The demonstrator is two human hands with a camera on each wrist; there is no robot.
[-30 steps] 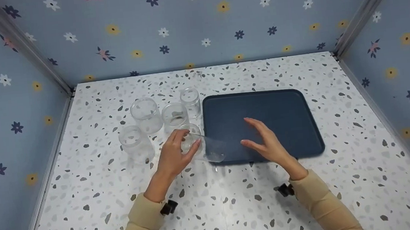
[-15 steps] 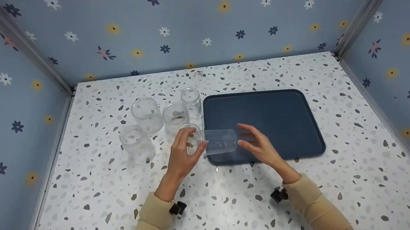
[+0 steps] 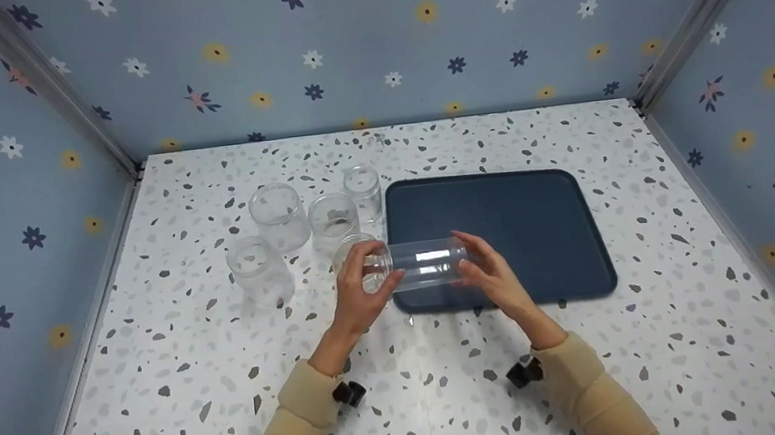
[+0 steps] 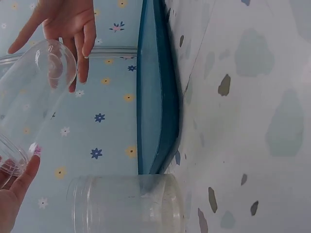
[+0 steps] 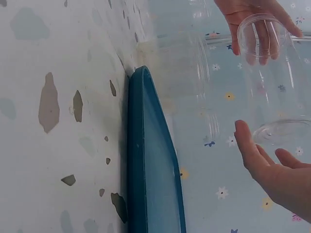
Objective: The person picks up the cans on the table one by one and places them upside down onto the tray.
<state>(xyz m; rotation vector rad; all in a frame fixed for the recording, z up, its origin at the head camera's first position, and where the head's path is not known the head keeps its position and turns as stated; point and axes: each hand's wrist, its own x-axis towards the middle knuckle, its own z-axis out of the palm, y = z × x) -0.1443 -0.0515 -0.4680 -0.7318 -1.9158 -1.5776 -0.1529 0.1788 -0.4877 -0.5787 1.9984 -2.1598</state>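
A clear plastic jar [image 3: 427, 263] is held sideways above the left part of the dark blue tray [image 3: 543, 281]. My left hand [image 3: 360, 287] grips its rimmed end with the thumb and fingers, also seen at the lower edge of the left wrist view. At the jar's other end is my right hand [image 3: 496, 274], its fingers spread and only slightly bent around the base [image 5: 282, 131]; firm contact there is not plain. Just behind my left hand stands another clear jar [image 3: 354, 243], partly hidden by the fingers.
Several more clear jars stand left of the tray: a wide jar [image 3: 279, 217], a front-left jar [image 3: 259, 272], a middle jar [image 3: 333, 223] and a narrow jar [image 3: 364, 191] near the tray's corner. Flower-patterned walls [image 3: 371, 48] enclose the speckled table [image 3: 185, 407] at back and sides.
My left hand has moved right and turned the jar from a slant to level. The right hand has moved left, so its fingers now surround the jar's base end.
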